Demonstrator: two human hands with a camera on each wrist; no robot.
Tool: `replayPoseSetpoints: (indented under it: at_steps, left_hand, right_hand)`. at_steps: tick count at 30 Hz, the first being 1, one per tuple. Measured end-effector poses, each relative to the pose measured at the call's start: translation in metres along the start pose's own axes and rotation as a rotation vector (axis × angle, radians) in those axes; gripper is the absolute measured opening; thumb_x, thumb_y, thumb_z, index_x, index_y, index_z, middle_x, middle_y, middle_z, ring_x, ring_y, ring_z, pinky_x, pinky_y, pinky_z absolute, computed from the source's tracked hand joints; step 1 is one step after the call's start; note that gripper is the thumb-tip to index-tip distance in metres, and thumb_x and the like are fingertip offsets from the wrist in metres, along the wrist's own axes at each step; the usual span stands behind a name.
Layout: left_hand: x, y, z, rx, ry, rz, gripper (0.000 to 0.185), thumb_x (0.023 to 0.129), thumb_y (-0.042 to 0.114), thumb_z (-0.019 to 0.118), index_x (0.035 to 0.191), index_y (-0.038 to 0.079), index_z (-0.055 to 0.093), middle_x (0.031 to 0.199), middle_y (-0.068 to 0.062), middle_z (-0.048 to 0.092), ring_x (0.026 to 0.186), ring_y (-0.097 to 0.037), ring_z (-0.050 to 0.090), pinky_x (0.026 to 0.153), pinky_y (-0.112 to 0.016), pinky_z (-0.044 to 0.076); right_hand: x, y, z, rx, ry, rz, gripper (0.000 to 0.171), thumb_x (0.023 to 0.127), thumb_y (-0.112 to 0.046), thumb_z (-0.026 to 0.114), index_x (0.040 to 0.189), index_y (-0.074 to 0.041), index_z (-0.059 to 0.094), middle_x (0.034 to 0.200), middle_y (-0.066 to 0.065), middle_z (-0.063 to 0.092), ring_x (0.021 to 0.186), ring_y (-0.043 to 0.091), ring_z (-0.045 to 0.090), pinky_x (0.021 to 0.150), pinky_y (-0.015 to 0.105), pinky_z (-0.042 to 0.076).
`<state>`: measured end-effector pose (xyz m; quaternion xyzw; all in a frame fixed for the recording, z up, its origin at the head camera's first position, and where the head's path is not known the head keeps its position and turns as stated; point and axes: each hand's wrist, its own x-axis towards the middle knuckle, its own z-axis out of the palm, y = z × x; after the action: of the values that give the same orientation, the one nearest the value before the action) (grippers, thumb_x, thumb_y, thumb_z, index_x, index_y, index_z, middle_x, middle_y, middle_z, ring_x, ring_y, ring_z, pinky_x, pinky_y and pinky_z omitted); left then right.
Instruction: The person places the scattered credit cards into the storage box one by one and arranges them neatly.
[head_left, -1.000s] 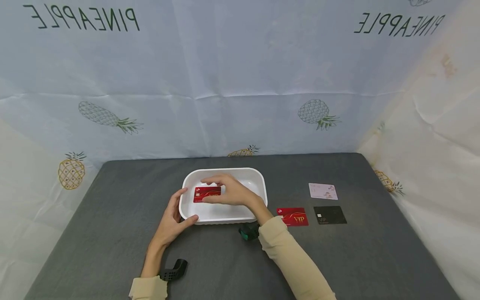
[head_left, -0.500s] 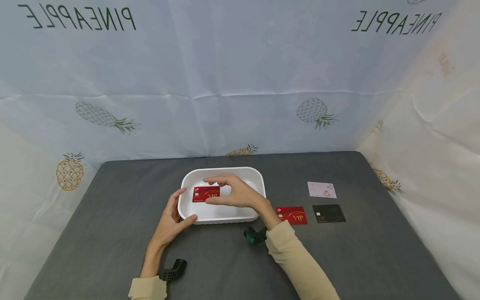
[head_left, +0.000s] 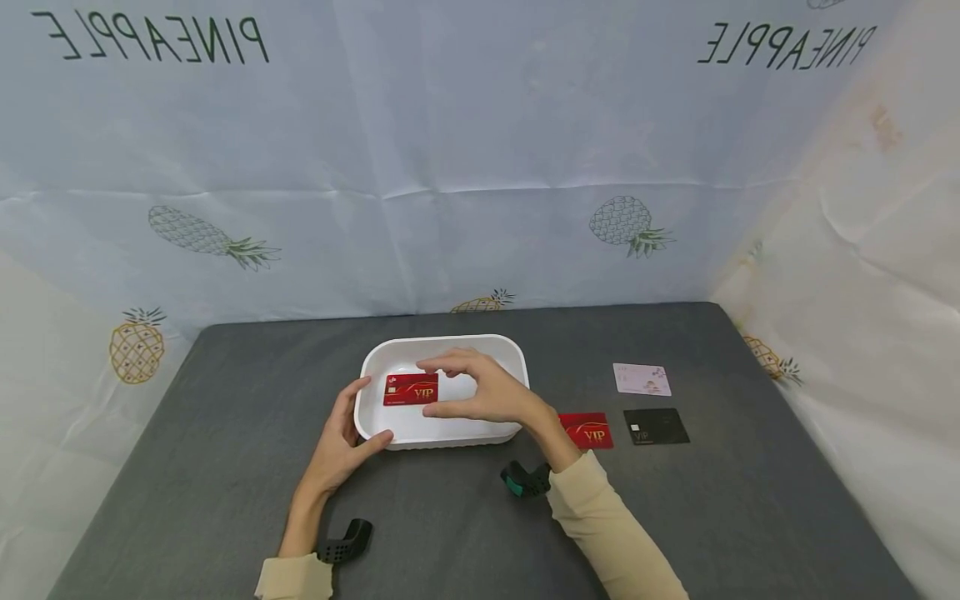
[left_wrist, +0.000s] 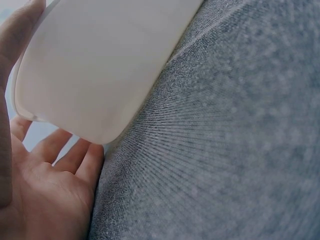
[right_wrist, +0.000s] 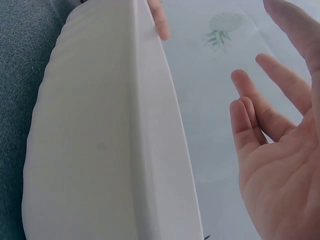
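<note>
A white tray (head_left: 442, 341) stands on the grey table (head_left: 210, 392). A red VIP card (head_left: 408, 389) lies flat in its left half. My left hand (head_left: 341, 442) grips the tray's near-left corner, thumb on the front rim and fingers on the left side; the left wrist view shows the palm (left_wrist: 45, 185) cupping the tray's corner (left_wrist: 100, 65). My right hand (head_left: 480, 387) hovers over the tray just right of the card, thumb and forefinger apart. In the right wrist view that hand (right_wrist: 275, 165) is spread and holds nothing beside the tray wall (right_wrist: 100, 150).
To the right of the tray lie a second red VIP card (head_left: 592, 433), a black card (head_left: 656, 426) and a pale pink card (head_left: 641, 378). A pineapple-print cloth backs the table and hangs along both sides.
My right hand has let go of the red card and drawn back to the right, uncovering it in the tray. The left hand has stayed on the tray's corner.
</note>
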<state>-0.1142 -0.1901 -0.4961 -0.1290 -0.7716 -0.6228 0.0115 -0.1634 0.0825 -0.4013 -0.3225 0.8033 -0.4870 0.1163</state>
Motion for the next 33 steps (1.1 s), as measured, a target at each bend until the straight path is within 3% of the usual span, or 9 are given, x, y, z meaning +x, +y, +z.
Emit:
replayPoseSetpoints:
  at_steps: [8,13,17,26,33]
  left_hand:
    - [-0.001,0.0,-0.001,-0.005,-0.002,0.008,0.087,0.086,-0.004,0.074,0.158,0.007,0.026,0.154,-0.027,0.037,0.12,-0.006,0.055,0.09,-0.012,0.049]
    - [0.0,0.0,-0.001,-0.005,0.0,0.015,0.088,0.085,-0.005,0.074,0.157,0.006,0.026,0.154,-0.026,0.037,0.12,-0.009,0.055,0.091,-0.012,0.049]
    - [-0.001,0.0,-0.001,-0.006,0.001,0.019,0.088,0.085,-0.005,0.074,0.157,0.005,0.026,0.154,-0.026,0.036,0.122,-0.011,0.055,0.092,-0.012,0.048]
    - [0.0,0.0,0.0,-0.001,0.001,0.015,0.088,0.085,-0.005,0.075,0.157,0.003,0.025,0.152,-0.026,0.038,0.12,-0.01,0.055,0.091,-0.011,0.048]
    - [-0.001,-0.001,-0.001,0.001,0.003,0.013,0.088,0.085,-0.005,0.075,0.157,0.004,0.025,0.152,-0.026,0.039,0.12,-0.009,0.055,0.091,-0.011,0.048]
  right_hand:
    - [-0.01,-0.001,-0.005,-0.003,0.019,-0.042,0.056,0.084,-0.023,0.083,0.136,-0.013,0.066,0.133,0.004,0.067,0.117,0.022,0.058,0.103,0.056,0.049]
    - [-0.02,0.0,-0.01,0.004,0.043,-0.057,0.051,0.082,-0.021,0.085,0.131,-0.016,0.069,0.127,0.001,0.068,0.112,0.017,0.057,0.101,0.054,0.05]
    - [-0.029,0.003,-0.014,0.012,0.062,-0.075,0.049,0.083,-0.018,0.085,0.13,-0.017,0.07,0.126,-0.001,0.068,0.111,0.015,0.057,0.1,0.044,0.05]
    - [-0.05,0.01,-0.024,0.078,0.066,-0.107,0.049,0.085,-0.011,0.082,0.132,-0.014,0.068,0.13,0.012,0.066,0.114,0.016,0.056,0.101,0.038,0.048]
    - [-0.064,0.016,-0.031,0.076,0.094,-0.131,0.052,0.085,-0.009,0.082,0.134,-0.012,0.066,0.131,0.01,0.066,0.117,0.014,0.057,0.103,0.034,0.048]
